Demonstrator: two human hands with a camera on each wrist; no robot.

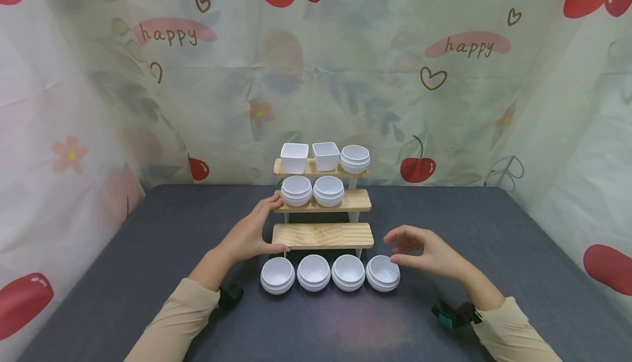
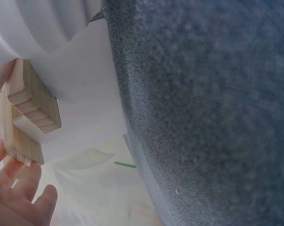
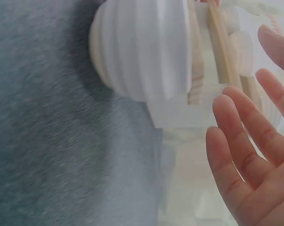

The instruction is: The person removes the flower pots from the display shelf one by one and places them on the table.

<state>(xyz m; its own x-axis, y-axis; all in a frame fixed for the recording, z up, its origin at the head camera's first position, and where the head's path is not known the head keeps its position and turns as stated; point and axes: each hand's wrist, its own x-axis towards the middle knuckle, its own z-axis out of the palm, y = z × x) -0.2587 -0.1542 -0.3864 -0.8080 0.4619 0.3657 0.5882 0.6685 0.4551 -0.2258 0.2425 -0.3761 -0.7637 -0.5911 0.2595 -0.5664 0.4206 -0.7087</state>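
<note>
A three-tier wooden display stand [image 1: 323, 236] with white side supports stands on the dark tabletop. My left hand [image 1: 252, 233] rests against its left end: the thumb touches the bottom tier, and the nearly straight fingers [image 2: 29, 181] touch the middle tier. In front of the stand, several round white ribbed bowls form a row. Beside the rightmost bowl [image 1: 382, 275] hovers my right hand [image 1: 427, 249], loosely curved and holding nothing; in the right wrist view a ribbed bowl [image 3: 142, 47] appears apart from its fingers. Nothing stands on the bottom tier.
Two round bowls [image 1: 328, 191] occupy the middle tier's left part. On the top tier are two square white bowls [image 1: 294, 158] and a round bowl [image 1: 355, 159]. A printed cloth [image 1: 316, 104] hangs behind the tabletop [image 1: 197, 208] and at its sides.
</note>
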